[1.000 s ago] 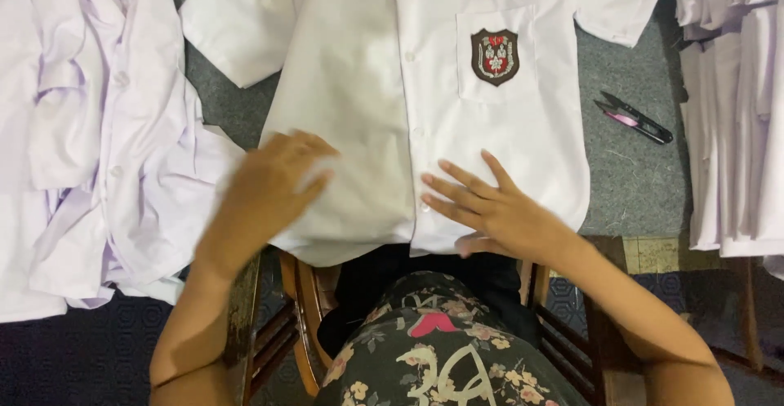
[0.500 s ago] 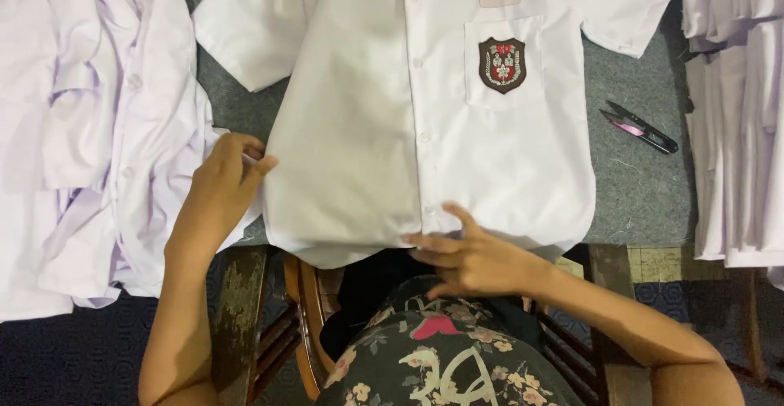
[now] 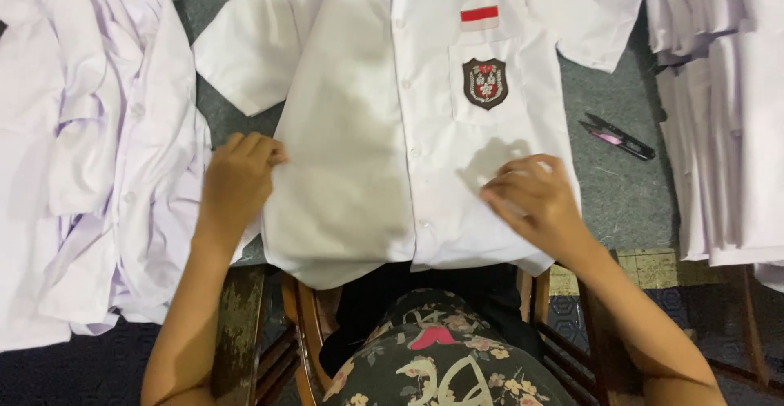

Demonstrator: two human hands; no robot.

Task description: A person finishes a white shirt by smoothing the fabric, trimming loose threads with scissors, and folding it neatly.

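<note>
A white short-sleeved shirt (image 3: pixel 367 136) lies front up on a grey work surface (image 3: pixel 621 202), buttoned, with a crest badge and a red-and-white patch on its chest pocket. My left hand (image 3: pixel 237 181) grips the shirt's left side edge, fingers curled over the fabric. My right hand (image 3: pixel 531 198) rests on the lower right front of the shirt below the pocket, fingertips pinching the cloth. The shirt's hem hangs over the surface's near edge towards my lap.
A loose heap of white shirts (image 3: pixel 90 153) lies to the left. A neat stack of folded white garments (image 3: pixel 727 120) stands at the right. Small thread snips (image 3: pixel 616 136) with a pink handle lie between the shirt and that stack. A wooden chair frame (image 3: pixel 253 332) is below.
My left hand slid from the shirt's lower front to its left edge and took hold. My right hand moved up and right onto the cloth under the pocket.
</note>
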